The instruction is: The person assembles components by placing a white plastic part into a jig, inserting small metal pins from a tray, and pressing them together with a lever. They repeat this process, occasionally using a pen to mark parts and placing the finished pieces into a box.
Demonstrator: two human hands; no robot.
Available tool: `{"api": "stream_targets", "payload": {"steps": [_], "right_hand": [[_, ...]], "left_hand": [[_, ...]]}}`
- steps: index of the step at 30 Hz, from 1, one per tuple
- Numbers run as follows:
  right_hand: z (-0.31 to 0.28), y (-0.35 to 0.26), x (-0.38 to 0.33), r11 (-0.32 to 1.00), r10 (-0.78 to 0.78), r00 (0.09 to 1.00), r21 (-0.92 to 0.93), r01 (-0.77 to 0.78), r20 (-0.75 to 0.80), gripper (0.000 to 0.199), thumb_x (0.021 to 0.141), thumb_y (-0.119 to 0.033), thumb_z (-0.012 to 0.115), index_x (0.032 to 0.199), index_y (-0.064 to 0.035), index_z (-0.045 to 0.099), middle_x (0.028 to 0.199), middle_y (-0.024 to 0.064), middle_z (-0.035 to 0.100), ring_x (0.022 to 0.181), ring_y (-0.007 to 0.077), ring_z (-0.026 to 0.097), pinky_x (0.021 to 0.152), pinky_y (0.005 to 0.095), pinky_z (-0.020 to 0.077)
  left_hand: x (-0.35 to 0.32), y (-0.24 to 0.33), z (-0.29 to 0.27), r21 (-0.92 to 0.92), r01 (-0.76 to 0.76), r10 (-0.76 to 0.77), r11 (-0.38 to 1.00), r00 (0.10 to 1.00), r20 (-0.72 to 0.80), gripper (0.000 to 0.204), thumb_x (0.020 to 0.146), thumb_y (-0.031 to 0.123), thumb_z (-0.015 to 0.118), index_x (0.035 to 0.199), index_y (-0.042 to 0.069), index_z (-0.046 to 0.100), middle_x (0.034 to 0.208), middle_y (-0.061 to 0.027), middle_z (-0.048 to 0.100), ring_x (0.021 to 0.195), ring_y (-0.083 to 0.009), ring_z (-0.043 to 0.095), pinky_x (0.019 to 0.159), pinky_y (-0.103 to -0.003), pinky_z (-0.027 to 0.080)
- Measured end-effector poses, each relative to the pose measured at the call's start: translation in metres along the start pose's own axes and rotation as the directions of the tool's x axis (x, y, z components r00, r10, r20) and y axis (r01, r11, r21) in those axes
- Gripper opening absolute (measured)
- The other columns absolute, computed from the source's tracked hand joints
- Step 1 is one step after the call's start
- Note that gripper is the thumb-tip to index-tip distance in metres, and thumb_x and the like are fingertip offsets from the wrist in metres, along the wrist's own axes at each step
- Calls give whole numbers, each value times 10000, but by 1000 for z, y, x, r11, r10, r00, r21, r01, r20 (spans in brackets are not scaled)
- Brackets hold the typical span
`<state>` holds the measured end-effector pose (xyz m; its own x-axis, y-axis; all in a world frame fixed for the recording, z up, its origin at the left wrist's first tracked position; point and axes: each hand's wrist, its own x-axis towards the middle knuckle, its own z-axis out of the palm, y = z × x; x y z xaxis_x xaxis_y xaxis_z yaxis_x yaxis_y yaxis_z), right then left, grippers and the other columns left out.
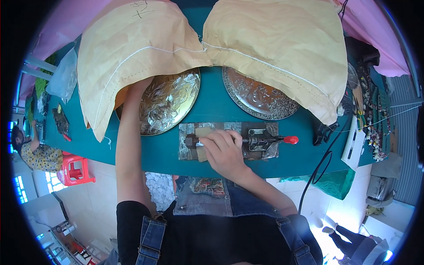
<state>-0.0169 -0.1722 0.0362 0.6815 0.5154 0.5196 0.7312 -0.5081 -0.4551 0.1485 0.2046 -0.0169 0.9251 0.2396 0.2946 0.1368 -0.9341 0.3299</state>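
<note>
Right hand (224, 150) on teal desk (212, 104), grip closed on small silvery piece (199, 144) beside red-handled clamp (265, 140), left hand hidden beneath left tan paper sack (132, 53), grip unseen, right tan sack (278, 48) over patterned tray (256, 99).

We wear a black short-sleeved top under blue denim dungarees (207, 201), with stitched shoulder straps to either side of the bib and a metal button at the bib's upper left corner. Both forearms are bare.
</note>
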Motion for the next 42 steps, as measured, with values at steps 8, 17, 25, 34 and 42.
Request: {"api": "stream_targets", "payload": {"steps": [8,17,25,34,42], "right_hand": [[-1,5,-2,1000,15,1000,-17,-15,-23,308,799,-75,717,1099,-105,659,1046,9,611,1035,195,596,989,420,337],[-12,-1,2,999,20,998,-43,-17,56,344,790,-82,696,1132,-88,663,1103,30,621,1084,212,602,1029,446,352],[-132,-7,-10,968,-145,878,119,222,-457,197,705,-29,751,894,-77,727,950,67,708,839,255,678,694,375,550],[-125,149,-4,729,684,712,118,-674,-159,220,948,-156,646,1109,-23,716,1061,120,738,932,257,713,840,353,539],[-83,227,41,798,365,926,-481,-363,-94,373,941,-335,684,1231,-101,700,1267,89,692,1208,283,617,1021,413,479]], "left_hand": [[-106,134,-112,-307,-140,187,942,974,130,424,777,286,817,1128,67,725,1151,-133,704,1102,-321,644,956,-425,494],[-213,178,-71,-492,-264,323,830,945,37,456,633,47,827,1058,53,663,1079,-111,623,1004,-317,597,858,-418,471],[-208,167,-46,-601,-304,380,739,925,0,345,661,53,831,949,65,642,986,-100,578,934,-306,566,815,-400,431],[-208,163,-39,-622,-318,383,716,923,-31,366,641,77,840,939,75,628,996,-106,572,932,-317,550,810,-405,417],[-205,163,-40,-630,-316,396,710,918,-15,352,646,91,835,933,63,634,988,-107,593,936,-315,568,828,-406,422]]}}
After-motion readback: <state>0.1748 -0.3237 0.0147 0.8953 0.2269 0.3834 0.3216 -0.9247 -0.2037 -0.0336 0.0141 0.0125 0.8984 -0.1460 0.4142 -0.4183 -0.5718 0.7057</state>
